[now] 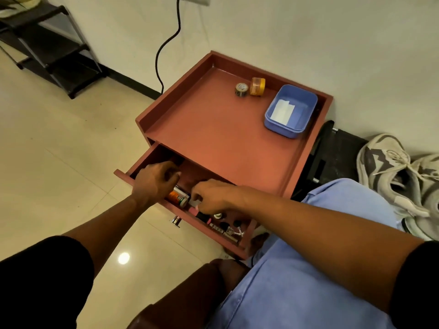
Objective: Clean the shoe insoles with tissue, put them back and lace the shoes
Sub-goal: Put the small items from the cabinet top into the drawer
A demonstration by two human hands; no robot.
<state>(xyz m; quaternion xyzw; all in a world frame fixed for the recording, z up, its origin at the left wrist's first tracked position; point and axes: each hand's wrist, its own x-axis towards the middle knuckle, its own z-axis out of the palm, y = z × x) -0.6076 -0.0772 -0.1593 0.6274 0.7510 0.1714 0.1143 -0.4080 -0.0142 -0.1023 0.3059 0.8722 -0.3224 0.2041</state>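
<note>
Both forearms reach forward from black sleeves, over a knee in light blue trousers, into the open drawer (147, 160) of a reddish-brown bedside cabinet (213, 129). On the cabinet top sit a blue plastic tub (306, 100) holding white folded tissue (282, 111), an amber tape roll (257, 86) and a smaller patterned roll (241, 89). Well to the right, on the floor by the wall, lie the grey-and-white sneakers (389, 172), laces loose. My left hand (155, 180) hangs with curled fingers above an orange tube (177, 195); whether it holds anything I cannot tell. My right hand (211, 197) pinches narrowly at something small among the drawer's clutter, but what it is stays hidden. By my judgement the tissue is light, soft and easily torn, best lifted by a folded edge; the sneakers are pliant, so take them at the heel collar.
</note>
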